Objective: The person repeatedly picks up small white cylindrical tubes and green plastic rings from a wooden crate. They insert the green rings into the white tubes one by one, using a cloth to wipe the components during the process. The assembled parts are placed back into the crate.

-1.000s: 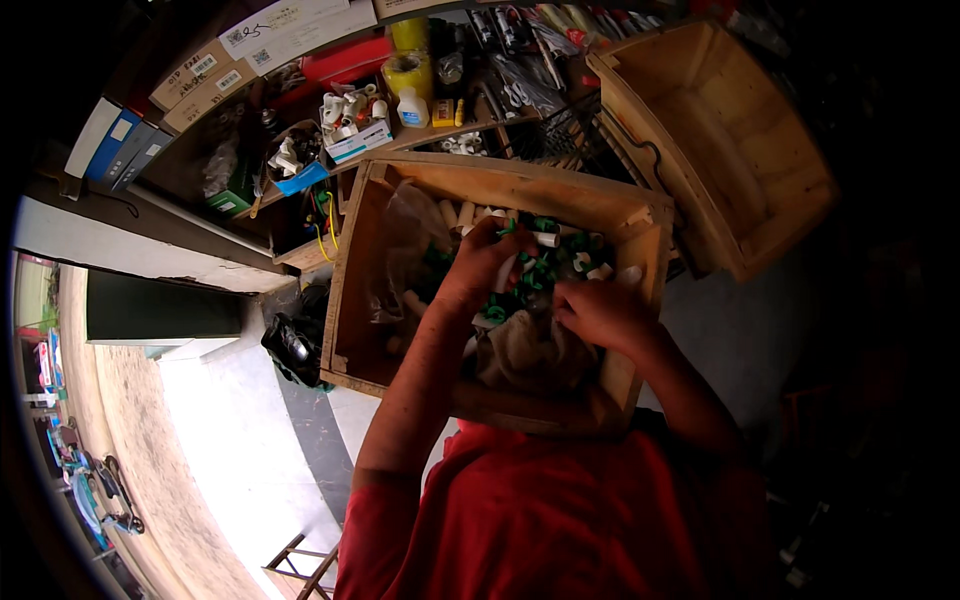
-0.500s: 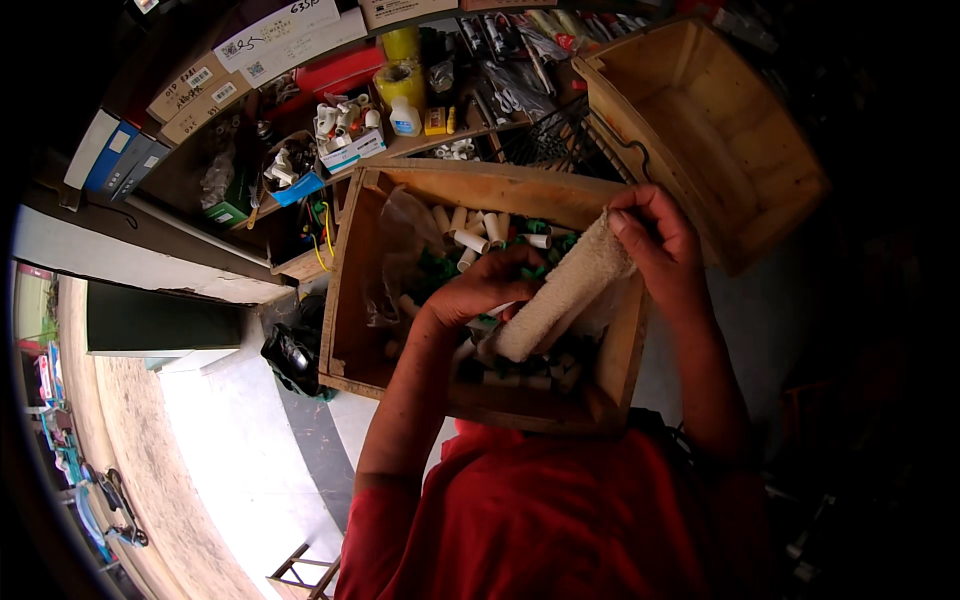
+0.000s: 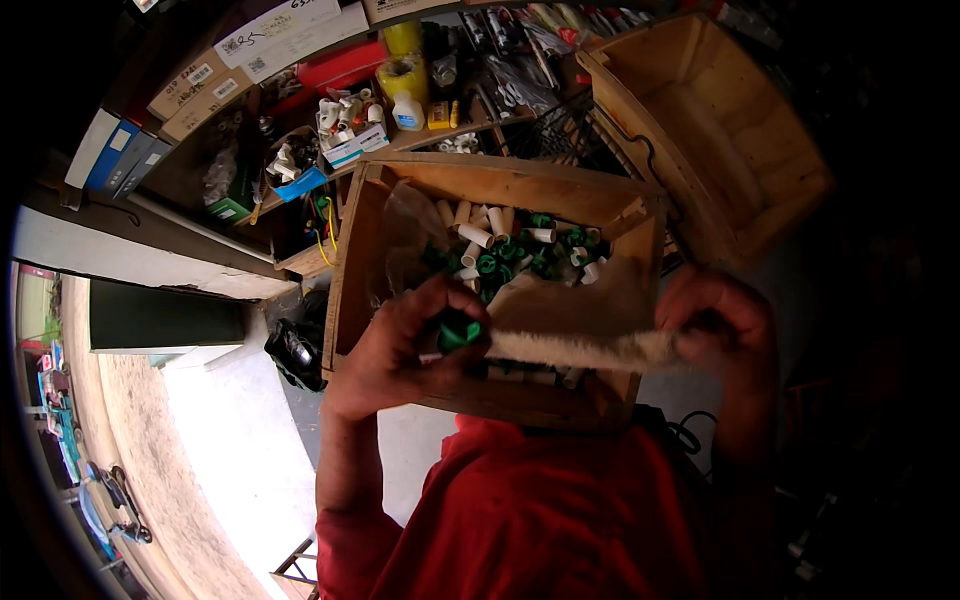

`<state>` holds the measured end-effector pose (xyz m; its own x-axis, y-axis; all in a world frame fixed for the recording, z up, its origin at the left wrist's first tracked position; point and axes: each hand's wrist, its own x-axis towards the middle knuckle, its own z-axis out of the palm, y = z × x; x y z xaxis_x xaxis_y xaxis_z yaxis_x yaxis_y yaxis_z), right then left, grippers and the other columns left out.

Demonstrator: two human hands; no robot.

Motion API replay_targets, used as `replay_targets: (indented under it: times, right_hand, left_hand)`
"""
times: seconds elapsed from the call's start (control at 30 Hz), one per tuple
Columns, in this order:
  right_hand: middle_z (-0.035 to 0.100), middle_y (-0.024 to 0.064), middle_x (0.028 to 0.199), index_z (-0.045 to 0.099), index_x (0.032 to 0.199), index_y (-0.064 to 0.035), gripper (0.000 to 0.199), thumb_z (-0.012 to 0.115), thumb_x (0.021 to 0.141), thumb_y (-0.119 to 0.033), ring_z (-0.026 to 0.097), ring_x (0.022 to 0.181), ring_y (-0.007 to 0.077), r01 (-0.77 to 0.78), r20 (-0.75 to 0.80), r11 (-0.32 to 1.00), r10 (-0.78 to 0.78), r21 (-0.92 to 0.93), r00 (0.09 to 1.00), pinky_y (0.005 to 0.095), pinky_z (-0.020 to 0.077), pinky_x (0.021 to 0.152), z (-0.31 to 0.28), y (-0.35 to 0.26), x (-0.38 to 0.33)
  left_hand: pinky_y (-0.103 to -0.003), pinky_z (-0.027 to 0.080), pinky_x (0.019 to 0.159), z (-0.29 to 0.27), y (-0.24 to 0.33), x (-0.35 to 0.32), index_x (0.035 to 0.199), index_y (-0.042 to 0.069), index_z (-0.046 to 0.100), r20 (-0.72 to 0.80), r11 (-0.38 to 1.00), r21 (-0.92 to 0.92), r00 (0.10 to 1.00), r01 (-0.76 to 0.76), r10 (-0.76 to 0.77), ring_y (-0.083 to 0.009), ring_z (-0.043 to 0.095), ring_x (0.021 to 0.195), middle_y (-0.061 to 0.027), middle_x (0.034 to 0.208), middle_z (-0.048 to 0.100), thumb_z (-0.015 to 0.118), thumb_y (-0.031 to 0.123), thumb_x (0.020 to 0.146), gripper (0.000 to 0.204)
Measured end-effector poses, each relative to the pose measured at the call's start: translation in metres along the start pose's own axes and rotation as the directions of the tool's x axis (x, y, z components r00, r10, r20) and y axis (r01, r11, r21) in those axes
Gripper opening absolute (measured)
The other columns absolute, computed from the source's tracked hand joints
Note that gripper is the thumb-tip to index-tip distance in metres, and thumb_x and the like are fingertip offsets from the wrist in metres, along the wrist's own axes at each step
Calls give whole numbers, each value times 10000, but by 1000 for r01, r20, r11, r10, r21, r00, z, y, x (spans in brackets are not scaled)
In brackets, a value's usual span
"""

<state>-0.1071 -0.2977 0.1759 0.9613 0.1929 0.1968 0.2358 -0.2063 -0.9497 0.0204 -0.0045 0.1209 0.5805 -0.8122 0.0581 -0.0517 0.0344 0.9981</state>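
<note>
Nearest us, our left hand (image 3: pixel 405 345) pinches a small green plastic fitting (image 3: pixel 458 335) between thumb and fingers, while our right hand (image 3: pixel 715 325) closes on the far end of a pale fuzzy strip (image 3: pixel 590 350) stretched between them. We should keep it taut above the open wooden crate (image 3: pixel 350 260) of green and white fittings (image 3: pixel 510 250).

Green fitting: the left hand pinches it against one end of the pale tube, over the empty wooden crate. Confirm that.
Not quite. In the head view the wooden crate is not empty: it holds many green and white fittings. The rest stands: left hand, green fitting, pale tube.
</note>
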Motion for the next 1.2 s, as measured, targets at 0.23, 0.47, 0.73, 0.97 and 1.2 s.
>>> replay_targets:
  times: [0.23,0.47,0.73,0.97,1.2]
  right_hand:
    - [683,63,963,638,1126,-112,236,583,932,-236,667,866,216,-349,612,902,429,-253,665,331,506,741,63,44,-22]
    - [674,77,977,633,1127,-138,275,577,917,-307,658,876,257,-240,621,860,495,-451,607,377,508,769,85,53,-29]
    - [636,61,893,638,1032,-112,216,655,837,-203,650,826,258,-129,499,786,500,-605,708,380,524,728,87,40,-38]
    - [625,39,892,631,981,-103,155,671,837,-141,646,806,228,-190,355,832,414,-521,838,340,522,695,66,22,-37]
    - [623,36,857,640,956,-98,160,704,810,-109,640,748,212,-172,233,839,331,-516,915,335,517,644,55,12,-38]
  left_hand:
    - [-322,503,647,1,-36,-83,1024,15,565,193,942,276,949,191,-249,-244,620,725,-102,874,606,695,50,783,276]
    - [-316,536,711,26,-52,-106,1073,49,603,73,822,423,889,382,-451,-221,673,809,-104,925,661,694,129,814,286]
    - [-342,539,663,40,-62,-130,1047,53,614,-169,873,363,944,327,-283,-258,676,766,-112,898,652,690,93,810,252]
    - [-330,549,681,38,-57,-128,1065,18,623,-525,827,447,849,341,-66,-260,681,802,-147,934,658,686,-15,774,299]
    - [-340,541,605,46,-70,-127,1025,82,648,-562,638,623,826,453,-38,-245,681,714,-78,895,656,734,86,761,278]
